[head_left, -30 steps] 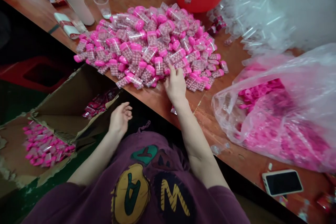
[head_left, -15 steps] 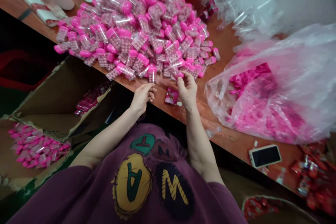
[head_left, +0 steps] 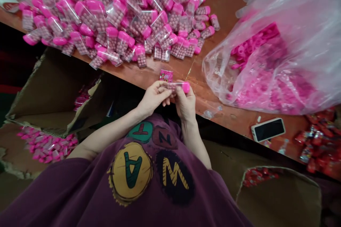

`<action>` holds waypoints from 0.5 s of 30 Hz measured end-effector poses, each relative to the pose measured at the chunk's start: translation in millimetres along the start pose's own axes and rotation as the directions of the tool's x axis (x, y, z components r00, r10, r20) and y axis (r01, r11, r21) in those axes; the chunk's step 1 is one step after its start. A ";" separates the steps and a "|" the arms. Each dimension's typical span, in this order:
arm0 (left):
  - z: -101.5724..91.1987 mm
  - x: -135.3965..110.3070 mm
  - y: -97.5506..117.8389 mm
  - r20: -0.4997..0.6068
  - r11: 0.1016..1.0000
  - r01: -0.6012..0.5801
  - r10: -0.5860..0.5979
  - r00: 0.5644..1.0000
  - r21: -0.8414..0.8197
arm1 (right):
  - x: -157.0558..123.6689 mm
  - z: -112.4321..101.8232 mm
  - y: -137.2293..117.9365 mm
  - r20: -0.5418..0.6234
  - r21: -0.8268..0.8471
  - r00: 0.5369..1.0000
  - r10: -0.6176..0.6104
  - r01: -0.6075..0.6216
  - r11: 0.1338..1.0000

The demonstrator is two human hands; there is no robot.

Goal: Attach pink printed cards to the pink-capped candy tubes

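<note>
A big pile of clear candy tubes with pink caps (head_left: 119,17) covers the wooden table (head_left: 221,17). My right hand (head_left: 185,101) is closed on one such pink-capped tube (head_left: 179,86), held sideways at the table's near edge. My left hand (head_left: 153,95) meets it, its fingers pinched on the tube's other end. A small pink sticker or packet (head_left: 166,75) lies on the table just beyond both hands.
A clear bag of loose pink caps (head_left: 269,64) sits on the right. A phone (head_left: 268,129) and red packets (head_left: 317,142) lie at the near right. Open cardboard boxes (head_left: 50,92) with filled tubes stand at lower left; another box (head_left: 279,191) sits at lower right.
My right hand took a tube from the pile and drew it back to the table edge. My left hand rose from my lap to join it. The view tilted down.
</note>
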State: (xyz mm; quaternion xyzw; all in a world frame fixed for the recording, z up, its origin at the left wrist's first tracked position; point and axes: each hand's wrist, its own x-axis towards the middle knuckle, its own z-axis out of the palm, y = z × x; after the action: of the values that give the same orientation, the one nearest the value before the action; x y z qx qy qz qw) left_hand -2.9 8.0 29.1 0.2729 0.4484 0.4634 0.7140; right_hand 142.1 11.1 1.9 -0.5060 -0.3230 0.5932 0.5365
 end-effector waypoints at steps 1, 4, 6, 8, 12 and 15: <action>0.5 -3.3 -3.2 0.020 0.999 0.008 -0.009 1.000 0.041 | -3.7 -3.2 2.2 -0.012 0.014 1.000 0.008 -0.008 1.000; -4.0 -7.8 -8.9 -0.010 0.971 -0.059 0.063 0.998 0.233 | -5.1 -16.9 0.0 -0.050 -0.076 0.996 -0.073 0.070 0.995; -11.4 -6.6 -9.5 -0.074 0.933 -0.119 0.153 0.985 0.340 | 0.5 -24.5 -5.7 -0.042 -0.273 0.981 -0.187 0.169 0.947; -19.9 -4.1 -9.1 -0.139 0.916 -0.130 0.195 0.971 0.380 | 8.0 -25.8 -11.0 0.091 -0.537 0.955 -0.284 0.287 0.793; -32.4 -1.4 -10.4 -0.220 0.930 -0.099 0.186 0.958 0.354 | 19.8 -9.2 -13.5 0.457 -0.849 0.882 -0.114 0.471 0.240; -37.1 -2.0 -12.8 -0.240 0.937 -0.079 0.168 0.956 0.340 | 22.5 5.0 -7.7 0.486 -0.870 0.874 0.026 0.486 -0.077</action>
State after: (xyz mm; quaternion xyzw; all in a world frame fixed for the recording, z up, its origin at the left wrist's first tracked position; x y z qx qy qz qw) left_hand -31.1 -0.3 2.9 0.3508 0.5920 0.4593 0.5617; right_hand 141.7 35.2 4.7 -0.5504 -0.8195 0.1551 0.0369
